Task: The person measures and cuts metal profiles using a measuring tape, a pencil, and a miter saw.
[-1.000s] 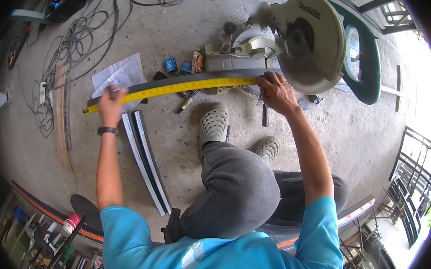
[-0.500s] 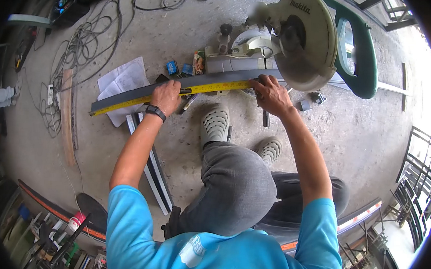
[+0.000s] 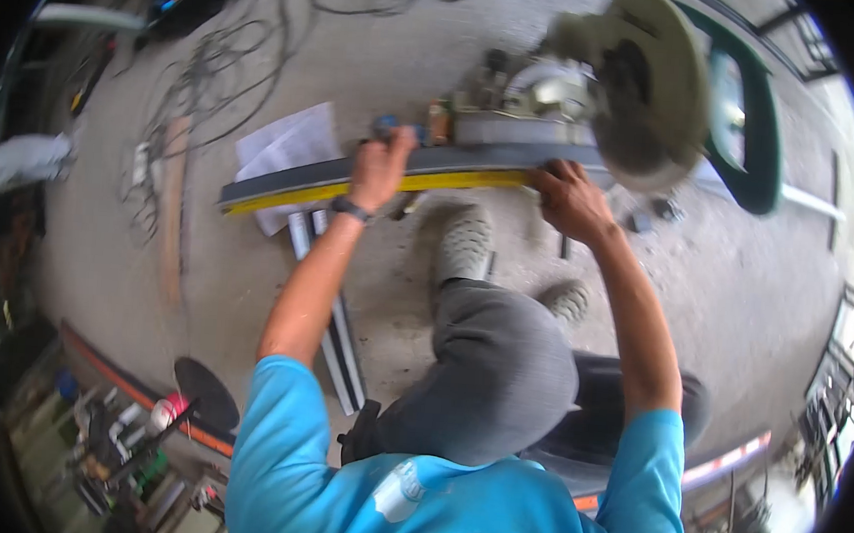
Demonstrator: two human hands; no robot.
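A long grey metal bar (image 3: 294, 184) lies across the front of the miter saw (image 3: 652, 89), with a yellow tape measure (image 3: 453, 180) stretched along its near edge. My left hand (image 3: 381, 172), wearing a dark watch, is over the bar left of the saw, its fingers curled and blurred; what they hold, if anything, I cannot make out. Bent round the tape at its right part are the fingers of my right hand (image 3: 572, 205), close to the saw's base (image 3: 526, 130). The saw blade is hidden by its guard.
Papers (image 3: 282, 143) lie under the bar's left part. Light metal profiles (image 3: 338, 335) lie on the floor near my left arm. Cables (image 3: 207, 78) and a wooden strip (image 3: 172, 219) are farther left. A person's leg (image 3: 28, 161) shows at the left edge.
My left hand has lifted from its flat grip on the bar and tape, fingers now raised. My right hand keeps its place on the tape. The whole view has shifted and blurred.
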